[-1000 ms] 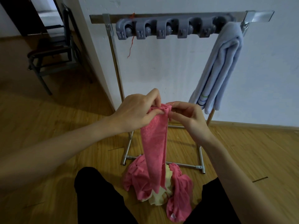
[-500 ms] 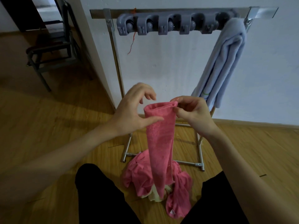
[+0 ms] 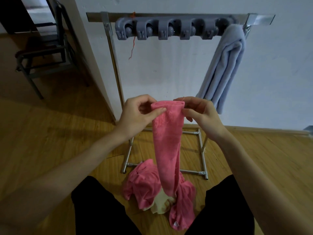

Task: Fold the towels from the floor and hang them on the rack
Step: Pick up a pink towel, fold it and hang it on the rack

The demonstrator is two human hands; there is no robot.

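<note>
A pink towel (image 3: 166, 141), folded into a long narrow strip, hangs in front of me. My left hand (image 3: 138, 114) pinches its top left corner and my right hand (image 3: 200, 114) pinches its top right corner. Below it, a heap of pink towels (image 3: 144, 185) and a cream towel (image 3: 162, 202) lies on the wooden floor between my knees. The metal rack (image 3: 110, 48) stands against the white wall, with a grey clip holder (image 3: 166, 29) on its top bar. A folded light blue towel (image 3: 223, 68) hangs from the rack's right end.
A dark metal chair (image 3: 42, 53) stands at the back left beyond a wall corner (image 3: 94, 78). The rack's base tubes (image 3: 202, 158) lie on the floor just behind the towel heap. My legs in black trousers (image 3: 96, 209) flank the heap.
My left hand, which had let go and opened half a second ago, now pinches the towel's top left corner again. The top edge is spread a little wider between both hands.
</note>
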